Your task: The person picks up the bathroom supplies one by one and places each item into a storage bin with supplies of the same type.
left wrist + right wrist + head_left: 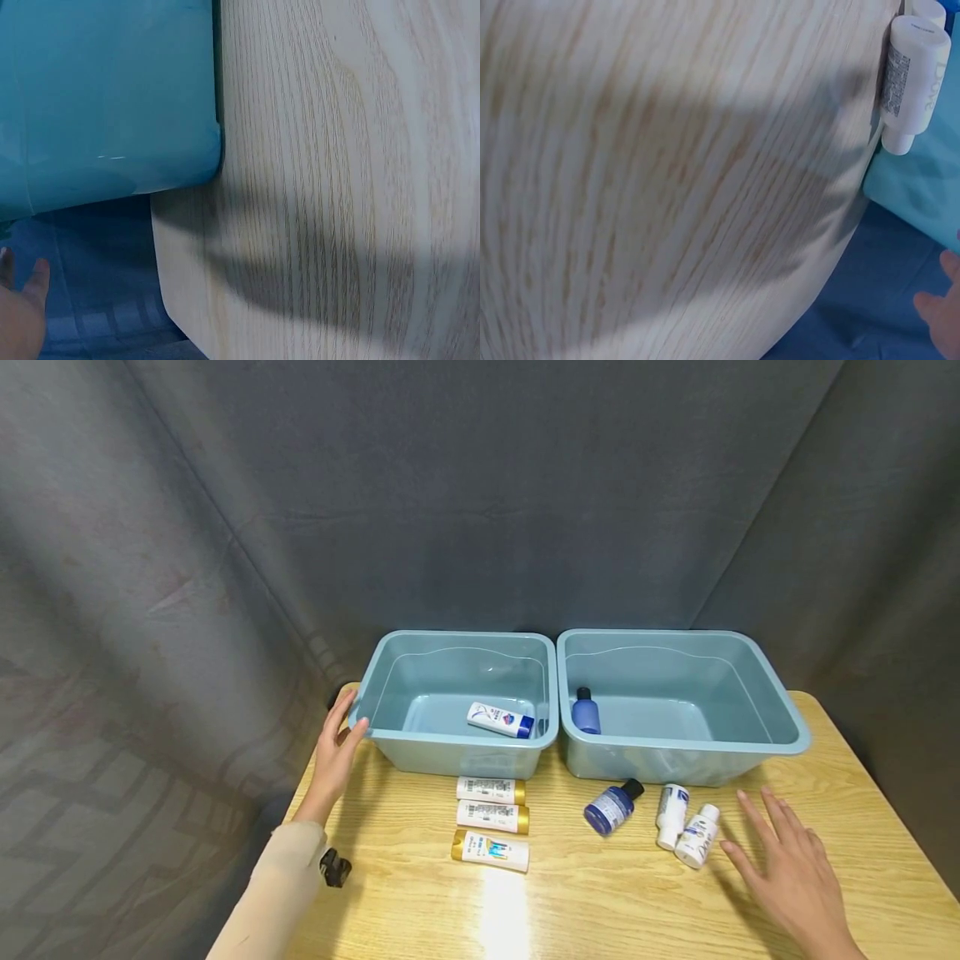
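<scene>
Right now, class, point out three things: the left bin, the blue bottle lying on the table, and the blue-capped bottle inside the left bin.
Left bin (454, 760): head view, on its front wall.
Blue bottle (611, 810): head view, on its label.
Blue-capped bottle (497, 719): head view, on its white body.

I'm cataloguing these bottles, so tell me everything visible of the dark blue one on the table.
The dark blue bottle looks like plastic, with a black cap on and a pale printed label too small to read. It lies on its side on the table, in front of the right bin, cap pointing toward the bin and rightward; whether cap and bin touch is unclear.
</scene>
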A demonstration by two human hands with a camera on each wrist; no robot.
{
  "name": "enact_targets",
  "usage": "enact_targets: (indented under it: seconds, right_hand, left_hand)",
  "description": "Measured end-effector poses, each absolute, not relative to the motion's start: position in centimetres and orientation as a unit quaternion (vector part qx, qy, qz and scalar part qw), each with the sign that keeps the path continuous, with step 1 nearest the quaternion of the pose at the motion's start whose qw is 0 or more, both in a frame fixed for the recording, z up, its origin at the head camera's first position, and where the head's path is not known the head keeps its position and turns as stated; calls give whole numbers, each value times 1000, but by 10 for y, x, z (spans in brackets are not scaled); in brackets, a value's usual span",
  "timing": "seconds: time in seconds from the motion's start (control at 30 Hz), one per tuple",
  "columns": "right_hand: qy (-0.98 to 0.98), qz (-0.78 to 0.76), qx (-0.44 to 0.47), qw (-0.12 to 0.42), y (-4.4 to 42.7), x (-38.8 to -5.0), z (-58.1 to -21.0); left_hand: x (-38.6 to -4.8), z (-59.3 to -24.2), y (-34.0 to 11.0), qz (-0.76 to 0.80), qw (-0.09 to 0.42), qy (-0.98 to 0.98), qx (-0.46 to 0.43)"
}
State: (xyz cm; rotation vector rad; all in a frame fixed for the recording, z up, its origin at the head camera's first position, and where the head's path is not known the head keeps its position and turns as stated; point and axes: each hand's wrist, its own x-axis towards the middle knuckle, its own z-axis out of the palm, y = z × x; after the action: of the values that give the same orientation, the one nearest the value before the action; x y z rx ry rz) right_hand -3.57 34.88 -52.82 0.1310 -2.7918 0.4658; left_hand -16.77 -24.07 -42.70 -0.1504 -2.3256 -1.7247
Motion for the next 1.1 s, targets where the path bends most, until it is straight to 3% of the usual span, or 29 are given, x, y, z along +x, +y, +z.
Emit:
enact_targets:
  seconds: [0.3, 0.6, 1.1]
  right_hand:
    - [-966, 169, 68, 186, 346, -35, -527]
    - [-964, 175, 71, 189, 341, -34, -526]
    - [-953, 178, 111, 217, 313, -36, -522]
  left_hand:
    - [-175, -434, -239, -597, 131, -790, -42]
    - [-183, -449, -241, -634, 111, -765, -15]
    - [-193, -473, -245, -614, 140, -777, 16]
